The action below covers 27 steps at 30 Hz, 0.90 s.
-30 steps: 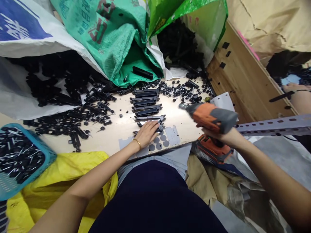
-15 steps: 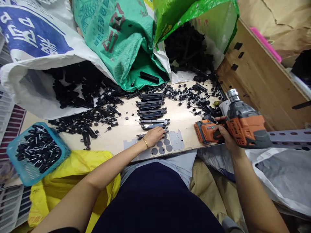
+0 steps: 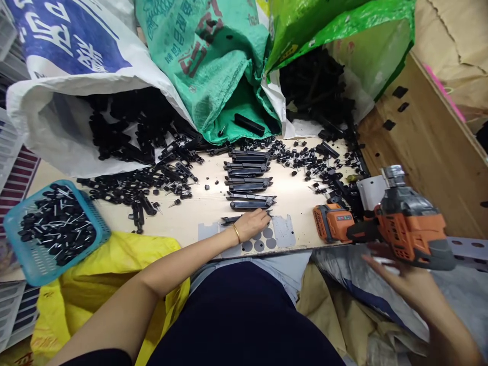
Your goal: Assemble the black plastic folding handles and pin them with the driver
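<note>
An orange and black power drill lies at the right edge of the table, its battery toward the middle. My right hand is just below the drill, fingers apart, off its handle. My left hand rests on the nearest black part at the table's front, fingers bent over its right end; the fingertips' hold is hard to make out. Beyond that hand, several long black parts lie in a column. Grey discs and a grey plate sit by the front edge.
A blue basket of black knobs with metal pins stands at the left. White, teal and green sacks line the back. Loose black pieces are heaped on the table. A wooden board rises at right.
My right hand has let go of the drill's handle and moved down and right, its fingers now open. My left hand remains at the nearest black part. The camera view has shifted.
</note>
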{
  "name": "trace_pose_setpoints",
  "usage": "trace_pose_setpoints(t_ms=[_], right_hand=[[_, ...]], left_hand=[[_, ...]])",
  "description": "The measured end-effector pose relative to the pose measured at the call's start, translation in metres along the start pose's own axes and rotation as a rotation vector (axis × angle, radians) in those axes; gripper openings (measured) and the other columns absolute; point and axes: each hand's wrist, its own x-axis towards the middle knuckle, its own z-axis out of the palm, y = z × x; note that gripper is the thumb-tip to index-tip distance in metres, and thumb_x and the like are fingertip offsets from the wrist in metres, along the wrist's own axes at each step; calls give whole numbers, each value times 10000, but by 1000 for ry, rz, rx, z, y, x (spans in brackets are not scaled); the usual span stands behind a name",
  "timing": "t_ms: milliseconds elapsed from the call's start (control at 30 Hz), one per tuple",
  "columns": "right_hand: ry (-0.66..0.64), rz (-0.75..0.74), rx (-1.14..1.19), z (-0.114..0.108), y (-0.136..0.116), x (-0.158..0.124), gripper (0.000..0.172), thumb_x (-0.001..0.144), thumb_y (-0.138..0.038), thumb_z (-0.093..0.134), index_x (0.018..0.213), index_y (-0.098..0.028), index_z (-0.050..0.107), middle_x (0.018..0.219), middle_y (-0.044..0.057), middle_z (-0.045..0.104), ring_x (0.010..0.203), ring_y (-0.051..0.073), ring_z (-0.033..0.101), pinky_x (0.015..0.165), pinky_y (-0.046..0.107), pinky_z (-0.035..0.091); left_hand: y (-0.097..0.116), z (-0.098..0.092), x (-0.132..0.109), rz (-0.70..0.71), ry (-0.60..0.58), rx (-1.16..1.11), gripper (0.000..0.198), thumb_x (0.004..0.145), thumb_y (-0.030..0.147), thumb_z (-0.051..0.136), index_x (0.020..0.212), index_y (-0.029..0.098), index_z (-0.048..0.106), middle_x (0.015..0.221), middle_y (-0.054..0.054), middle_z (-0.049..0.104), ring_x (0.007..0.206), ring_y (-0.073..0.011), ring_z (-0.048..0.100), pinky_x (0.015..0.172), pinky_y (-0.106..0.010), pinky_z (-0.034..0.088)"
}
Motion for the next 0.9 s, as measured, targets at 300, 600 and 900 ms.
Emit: trace_pose_setpoints(t_ms=[300, 600, 900], right_hand=[[-428, -225, 44, 130, -124, 25, 300, 834, -420, 534, 1006, -181, 593, 893, 93, 681, 804, 206, 655, 701, 308, 528], [-116, -894, -293, 168, -131, 38, 137, 913, -264, 455, 861, -175, 546, 773, 79, 610, 726, 180, 570, 625, 278, 455], [168, -1391, -374, 100, -154, 37, 181, 844, -261, 583, 967, -140, 525, 841, 111, 635, 755, 190, 537, 630, 308, 430]], left_hand=[[-9, -7, -26, -165, 31, -111, 305, 885, 292, 515, 1136, 120, 491, 1039, -90, 597, 972, -219, 539, 846, -337, 467], [-11, -42, -59, -378, 140, -495, 322, 771, 411, 641, 960, 158, 573, 990, -84, 594, 1025, -255, 527, 904, -404, 434], [42, -72, -61, -248, -314, -1918, 437, 729, 320, 591, 1119, 155, 485, 706, -22, 627, 581, -161, 639, 556, -264, 485]])
